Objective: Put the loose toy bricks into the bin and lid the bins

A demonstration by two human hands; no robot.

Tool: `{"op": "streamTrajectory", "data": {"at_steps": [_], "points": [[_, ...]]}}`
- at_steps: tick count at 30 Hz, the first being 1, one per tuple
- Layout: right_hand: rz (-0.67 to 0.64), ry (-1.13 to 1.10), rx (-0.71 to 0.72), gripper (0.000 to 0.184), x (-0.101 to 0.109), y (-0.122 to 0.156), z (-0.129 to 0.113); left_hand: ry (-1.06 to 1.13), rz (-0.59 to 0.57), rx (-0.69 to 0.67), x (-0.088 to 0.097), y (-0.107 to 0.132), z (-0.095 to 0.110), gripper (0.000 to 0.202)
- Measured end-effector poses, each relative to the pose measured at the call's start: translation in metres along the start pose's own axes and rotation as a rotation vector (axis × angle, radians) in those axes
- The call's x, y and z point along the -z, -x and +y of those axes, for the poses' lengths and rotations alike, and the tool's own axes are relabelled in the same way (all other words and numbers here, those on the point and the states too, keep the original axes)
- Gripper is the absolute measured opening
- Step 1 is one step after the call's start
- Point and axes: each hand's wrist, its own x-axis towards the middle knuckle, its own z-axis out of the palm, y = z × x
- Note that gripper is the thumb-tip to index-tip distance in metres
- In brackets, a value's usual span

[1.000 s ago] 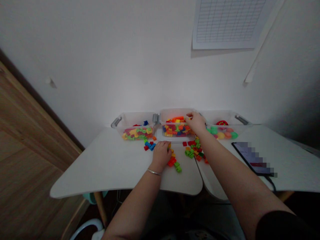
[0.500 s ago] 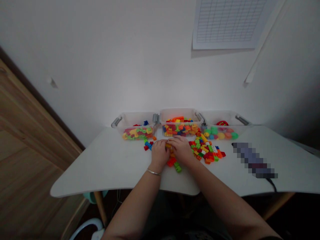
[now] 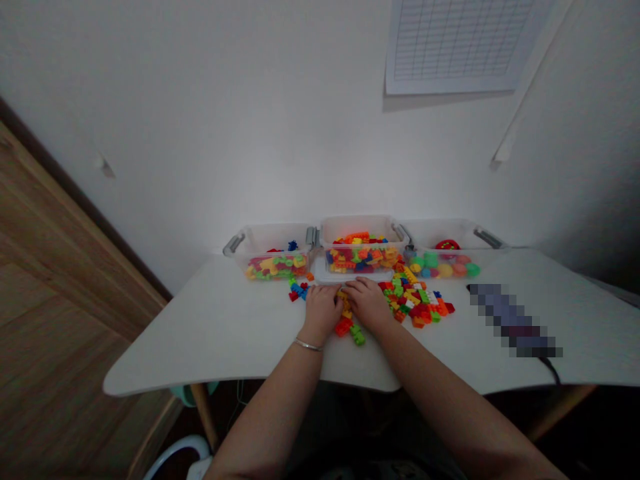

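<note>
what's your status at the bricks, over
Left hand and right hand side by side on the brick strip, grip hidden. Loose brick pile just right of them. Middle bin close behind.

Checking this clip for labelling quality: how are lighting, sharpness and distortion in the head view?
Head view: dim, corners darkened; wide-lens distortion bows the table; bricks by the left hand and right hand are soft, colours smearing; a pixelated patch masks something at right.
</note>
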Motion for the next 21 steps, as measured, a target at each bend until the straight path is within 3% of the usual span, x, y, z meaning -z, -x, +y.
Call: {"op": "streamTrajectory", "data": {"at_steps": [8,15,21], "points": [[-0.026,-0.016,0.072,0.031,0.003,-0.001,-0.002,0.029,0.011,0.018,-0.004,-0.001,-0.001,0.056],[0.003,0.107,-0.073,0.023,0.01,0.002,-0.009,0.048,0.082,-0.006,-0.008,-0.002,-0.004,0.038],[0.015,0.147,-0.098,0.019,0.013,0.004,-0.011,0.058,0.048,-0.035,-0.006,-0.002,-0.003,0.028]]}}
